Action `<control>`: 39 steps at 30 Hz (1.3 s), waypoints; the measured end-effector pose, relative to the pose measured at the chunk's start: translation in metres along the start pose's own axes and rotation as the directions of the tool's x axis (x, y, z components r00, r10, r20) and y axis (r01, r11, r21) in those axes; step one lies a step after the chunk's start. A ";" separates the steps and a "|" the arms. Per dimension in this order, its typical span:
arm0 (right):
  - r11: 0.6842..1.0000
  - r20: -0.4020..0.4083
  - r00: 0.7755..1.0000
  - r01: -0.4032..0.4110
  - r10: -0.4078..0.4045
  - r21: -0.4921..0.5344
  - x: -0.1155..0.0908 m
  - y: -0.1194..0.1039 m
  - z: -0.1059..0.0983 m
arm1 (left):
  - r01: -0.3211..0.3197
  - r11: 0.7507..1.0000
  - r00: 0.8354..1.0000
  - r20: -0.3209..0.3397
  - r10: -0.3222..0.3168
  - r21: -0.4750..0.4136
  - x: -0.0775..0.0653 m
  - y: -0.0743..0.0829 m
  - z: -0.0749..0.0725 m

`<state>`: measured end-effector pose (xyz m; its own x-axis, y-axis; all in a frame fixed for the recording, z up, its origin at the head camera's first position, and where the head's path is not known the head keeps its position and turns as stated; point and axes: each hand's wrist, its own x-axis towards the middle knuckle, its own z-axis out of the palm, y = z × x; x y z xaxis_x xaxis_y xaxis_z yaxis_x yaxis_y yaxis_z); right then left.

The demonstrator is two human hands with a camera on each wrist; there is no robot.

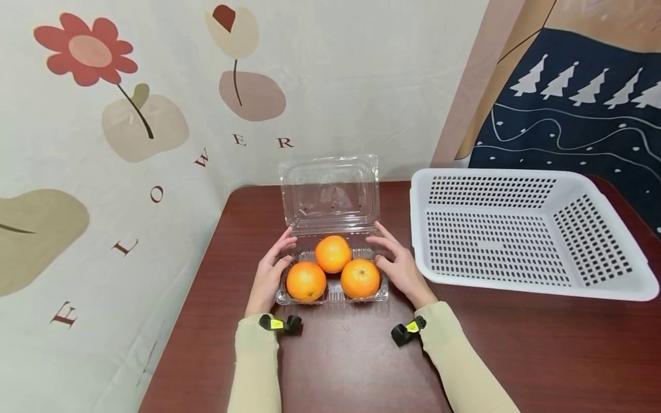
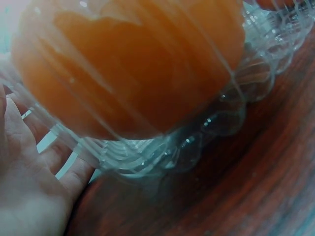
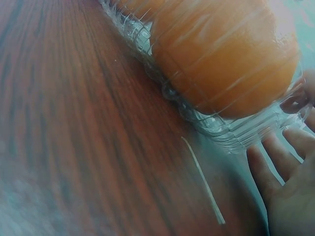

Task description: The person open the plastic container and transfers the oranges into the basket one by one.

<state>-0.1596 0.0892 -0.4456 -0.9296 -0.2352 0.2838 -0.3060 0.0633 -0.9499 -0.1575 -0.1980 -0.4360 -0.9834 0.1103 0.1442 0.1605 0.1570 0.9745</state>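
A clear plastic clamshell box (image 1: 334, 293) sits on the table with its lid (image 1: 330, 186) raised at the back. Three oranges lie inside: a front left orange (image 1: 306, 281), a front right orange (image 1: 360, 279) and a rear orange (image 1: 333, 254). My left hand (image 1: 269, 277) lies along the box's left side, fingers extended toward the hinge. Along the right side, my right hand (image 1: 401, 268) mirrors it with spread fingers. In both wrist views the fingers (image 2: 74, 177) (image 3: 263, 172) reach right up to the clear wall, with an orange showing through it.
A white perforated basket (image 1: 488, 278) stands on the table to the right of the box. Behind the table hangs a pale cloth (image 1: 330, 86) with flower prints, and a dark tree-patterned cloth (image 1: 568, 126) is at the far right.
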 end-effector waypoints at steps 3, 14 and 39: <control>1.000 0.002 1.000 -0.003 0.003 -0.003 0.000 0.000 0.000 | -0.005 1.000 1.000 0.002 0.005 0.001 0.000 0.000 0.000; 1.000 -0.003 1.000 -0.002 0.002 -0.027 0.000 0.000 -0.001 | -0.010 1.000 1.000 0.008 0.010 -0.011 0.001 -0.001 0.000; 1.000 0.002 1.000 0.001 -0.001 -0.024 0.000 -0.001 -0.001 | -0.018 0.999 1.000 -0.005 0.018 -0.032 0.002 -0.002 0.000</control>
<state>-0.1597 0.0896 -0.4445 -0.9289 -0.2371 0.2845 -0.3119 0.0865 -0.9462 -0.1594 -0.1980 -0.4379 -0.9807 0.1079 0.1629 0.1758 0.1230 0.9767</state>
